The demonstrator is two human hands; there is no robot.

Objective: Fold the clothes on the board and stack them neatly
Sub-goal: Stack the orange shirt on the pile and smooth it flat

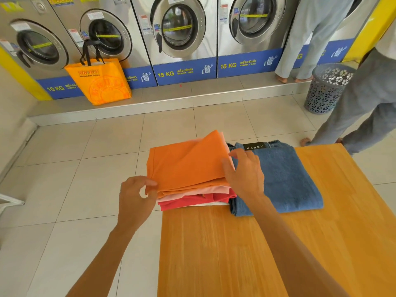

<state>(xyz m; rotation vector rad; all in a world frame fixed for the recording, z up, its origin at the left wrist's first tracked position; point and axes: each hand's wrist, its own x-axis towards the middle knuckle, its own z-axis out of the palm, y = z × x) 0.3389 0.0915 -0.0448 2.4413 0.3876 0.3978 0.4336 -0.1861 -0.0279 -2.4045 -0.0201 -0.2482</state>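
Observation:
A folded orange garment [186,166] lies on top of a stack at the far left corner of the wooden board [278,243]. Under it show a pale pink garment [192,193] and a red garment [192,202], with a white edge at the bottom. Folded blue jeans [287,179] with a black label lie right beside the stack. My left hand [136,196] pinches the orange garment's near left corner. My right hand [244,172] rests with relaxed fingers on the stack's right edge, over the seam with the jeans.
A row of washing machines [177,31] lines the far wall. An orange shopping bag [100,80] hangs at one door. A grey laundry basket [327,88] stands on the floor at right. Two people [368,99] stand near the board's far right corner.

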